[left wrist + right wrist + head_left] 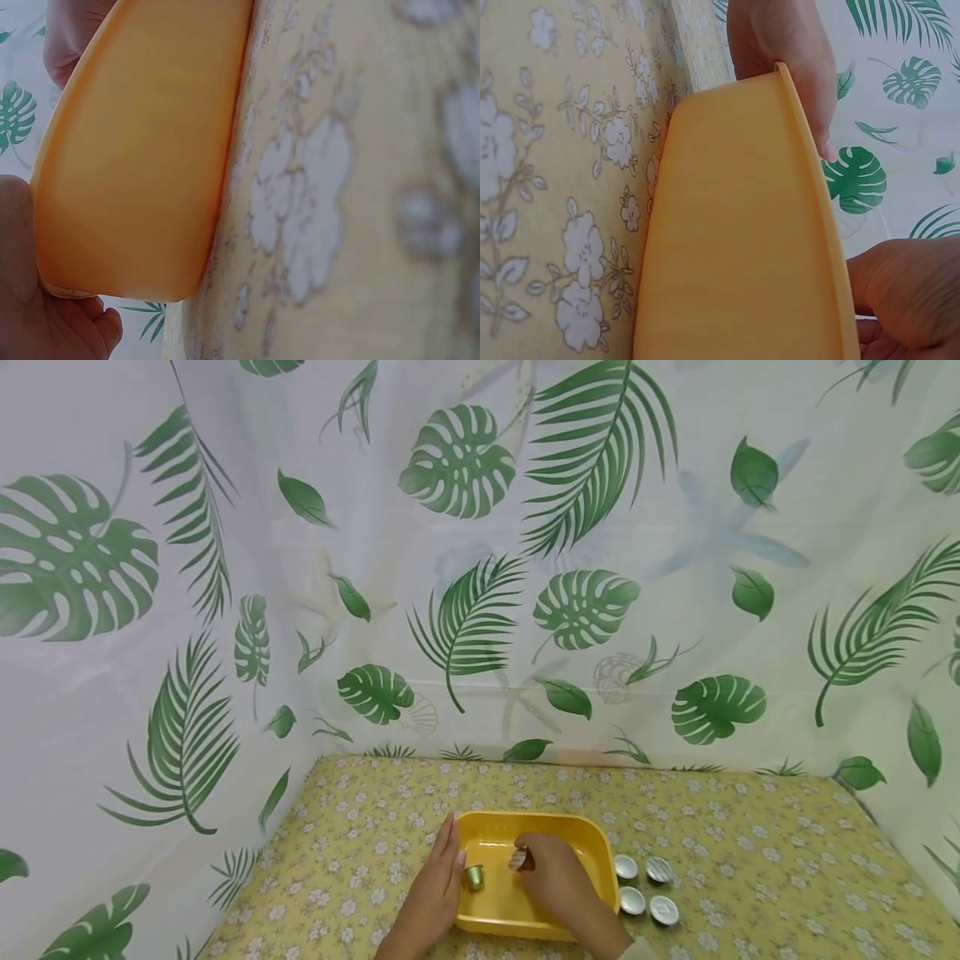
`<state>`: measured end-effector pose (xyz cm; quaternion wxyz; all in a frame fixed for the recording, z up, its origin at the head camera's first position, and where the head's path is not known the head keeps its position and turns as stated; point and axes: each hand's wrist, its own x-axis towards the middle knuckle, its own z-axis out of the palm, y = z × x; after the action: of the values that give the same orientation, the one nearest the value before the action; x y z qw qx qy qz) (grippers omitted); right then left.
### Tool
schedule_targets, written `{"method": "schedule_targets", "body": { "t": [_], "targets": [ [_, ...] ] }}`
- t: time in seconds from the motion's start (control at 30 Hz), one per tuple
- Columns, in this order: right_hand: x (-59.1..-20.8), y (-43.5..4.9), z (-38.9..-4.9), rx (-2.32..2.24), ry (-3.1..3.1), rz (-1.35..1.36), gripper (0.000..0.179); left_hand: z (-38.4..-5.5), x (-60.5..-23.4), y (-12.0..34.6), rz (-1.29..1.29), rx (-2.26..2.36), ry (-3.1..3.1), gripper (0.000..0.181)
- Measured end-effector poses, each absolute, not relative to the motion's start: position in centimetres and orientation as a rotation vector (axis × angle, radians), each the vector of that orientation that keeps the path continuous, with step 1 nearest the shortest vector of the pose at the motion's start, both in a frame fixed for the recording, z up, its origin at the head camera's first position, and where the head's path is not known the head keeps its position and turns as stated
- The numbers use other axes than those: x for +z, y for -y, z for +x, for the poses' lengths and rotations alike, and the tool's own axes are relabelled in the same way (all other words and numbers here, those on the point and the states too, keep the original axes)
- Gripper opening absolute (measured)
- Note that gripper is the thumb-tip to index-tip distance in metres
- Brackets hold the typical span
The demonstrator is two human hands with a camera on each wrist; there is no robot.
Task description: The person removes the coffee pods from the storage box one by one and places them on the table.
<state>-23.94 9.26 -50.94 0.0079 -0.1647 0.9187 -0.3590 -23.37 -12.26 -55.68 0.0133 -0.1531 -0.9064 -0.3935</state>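
On the table sits a yellow plastic tray (536, 929). My left hand (433, 893) grips its left rim, thumb over the inside and fingers along the outside. Inside the tray, near that hand, a small green coffee capsule (474, 877) lies tipped on its side. My right hand (553, 875) is over the middle of the tray and pinches a brown coffee capsule (519, 859), its pale striped lid turned to the left. The tray wall (727, 225) hides that capsule in both wrist views, and the right hand's fingertips are mostly covered.
Several coffee capsules (632, 901) stand lid up in a small group just right of the tray. A yellow flowered cloth (750, 852) covers the table. A white curtain with green leaves (480, 635) hangs behind and along the sides.
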Motion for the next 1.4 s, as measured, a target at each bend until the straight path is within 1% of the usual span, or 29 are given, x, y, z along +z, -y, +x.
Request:
{"method": "schedule_targets", "body": {
  "t": [0.23,0.53,0.87,1.0,1.2,1.4],
  "targets": [
    [-50.5,-10.2,-23.6,-1.162,-2.836,-0.468,0.028,-23.4,-55.7,12.3,-0.472,-1.231,2.824,0.066],
    [-49.6,-11.6,-22.8,-1.163,-2.875,-0.405,0.034,-23.4,-55.9,12.4,-0.491,-1.210,2.814,0.060],
    [-49.8,-13.1,-22.3,-1.198,-2.886,-0.430,0.035,-23.2,-55.9,12.3,-0.478,-1.242,2.813,0.058],
    [-50.0,-13.4,-22.3,-1.216,-2.876,-0.428,0.037,-23.3,-55.8,12.4,-0.486,-1.233,2.816,0.059],
    [-49.7,-13.6,-21.6,-1.257,-2.873,-0.343,0.038,-23.2,-55.7,12.4,-0.481,-1.237,2.831,0.068],
    [-49.6,-14.1,-20.9,-1.347,-2.881,-0.261,0.041,-23.3,-55.6,12.3,-0.498,-1.232,2.807,0.065]
  ]
}}
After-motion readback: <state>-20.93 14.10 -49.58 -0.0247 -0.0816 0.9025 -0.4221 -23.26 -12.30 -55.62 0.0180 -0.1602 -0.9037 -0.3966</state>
